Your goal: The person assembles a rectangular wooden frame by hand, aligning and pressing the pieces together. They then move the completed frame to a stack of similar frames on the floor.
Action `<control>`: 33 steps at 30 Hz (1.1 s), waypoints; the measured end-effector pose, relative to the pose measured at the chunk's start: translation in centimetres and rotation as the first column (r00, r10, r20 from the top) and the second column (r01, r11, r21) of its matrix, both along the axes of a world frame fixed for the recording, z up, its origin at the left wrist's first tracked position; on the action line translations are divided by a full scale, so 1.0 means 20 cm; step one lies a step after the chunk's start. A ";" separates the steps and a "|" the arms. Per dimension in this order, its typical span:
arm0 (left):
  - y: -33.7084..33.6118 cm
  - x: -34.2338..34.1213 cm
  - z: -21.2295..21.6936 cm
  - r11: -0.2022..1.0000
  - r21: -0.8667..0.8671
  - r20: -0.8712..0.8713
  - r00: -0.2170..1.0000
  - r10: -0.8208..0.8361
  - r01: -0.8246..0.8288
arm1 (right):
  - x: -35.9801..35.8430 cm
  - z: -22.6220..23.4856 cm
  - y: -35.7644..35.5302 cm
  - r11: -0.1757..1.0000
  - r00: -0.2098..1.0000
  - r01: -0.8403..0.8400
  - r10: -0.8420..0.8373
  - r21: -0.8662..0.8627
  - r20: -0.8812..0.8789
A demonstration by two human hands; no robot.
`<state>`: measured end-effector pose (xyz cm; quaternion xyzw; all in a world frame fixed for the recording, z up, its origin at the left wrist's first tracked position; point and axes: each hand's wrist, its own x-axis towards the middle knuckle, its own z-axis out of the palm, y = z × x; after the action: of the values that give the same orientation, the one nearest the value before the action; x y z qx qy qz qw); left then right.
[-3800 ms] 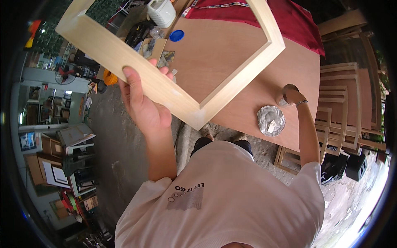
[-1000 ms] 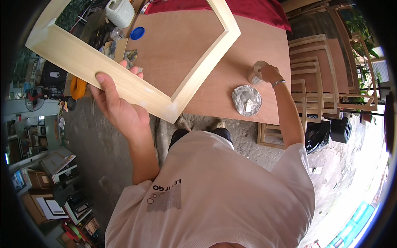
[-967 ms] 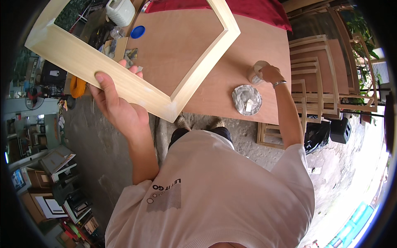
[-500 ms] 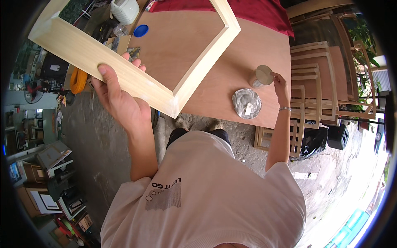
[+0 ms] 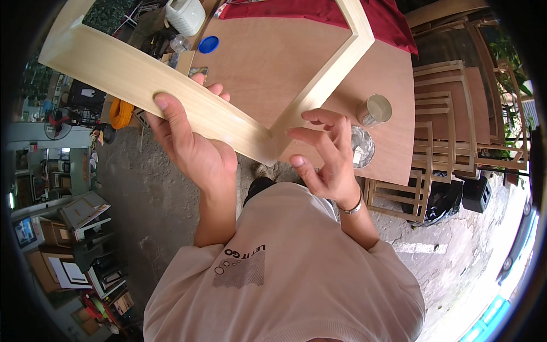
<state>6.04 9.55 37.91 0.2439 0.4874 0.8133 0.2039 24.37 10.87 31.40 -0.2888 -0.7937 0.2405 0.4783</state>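
My left hand grips a pale bare-wood picture frame by one side, thumb on the face and fingers wrapped behind. The frame is held up, tilted, above the table, with its nearest corner pointing toward me. Close to that corner is my right hand, its fingers curved and apart, with nothing visible in it. Beyond the right hand stands an open metal can on the brown wooden table. A round, crinkled grey-silver thing with a pale patch lies beside the can, partly hidden by the right hand.
A red cloth covers the table's far edge. At the left lie a blue lid, a white plastic jug and a coil of orange hose or cord. Several wooden frames lean at the right, near a black plastic bag.
My right hand has left the metal can and come across to the frame's near corner. The frame and my left hand appear shifted slightly right, as does the whole view.
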 end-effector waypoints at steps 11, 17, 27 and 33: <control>-0.04 0.00 0.04 0.997 0.069 -0.015 0.999 -0.031 0.032 | -0.09 0.03 -0.03 0.997 0.982 0.048 -0.060 0.067 0.182; -0.06 -0.01 0.04 0.996 0.079 -0.028 0.999 -0.038 0.040 | -0.11 0.03 -0.04 0.991 0.972 0.076 -0.098 0.108 0.213; -0.05 0.00 0.05 0.996 0.080 -0.035 0.999 -0.021 0.024 | -0.10 0.01 -0.06 0.982 0.966 0.090 -0.127 0.167 0.225; -0.06 -0.02 0.05 0.993 0.107 -0.053 0.998 -0.038 0.044 | -0.11 0.00 -0.08 0.976 0.955 0.100 -0.149 0.194 0.258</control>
<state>5.70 8.31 38.83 0.2850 0.4424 0.8278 0.1946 22.09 9.26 31.47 -0.3246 -0.8501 0.0959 0.4033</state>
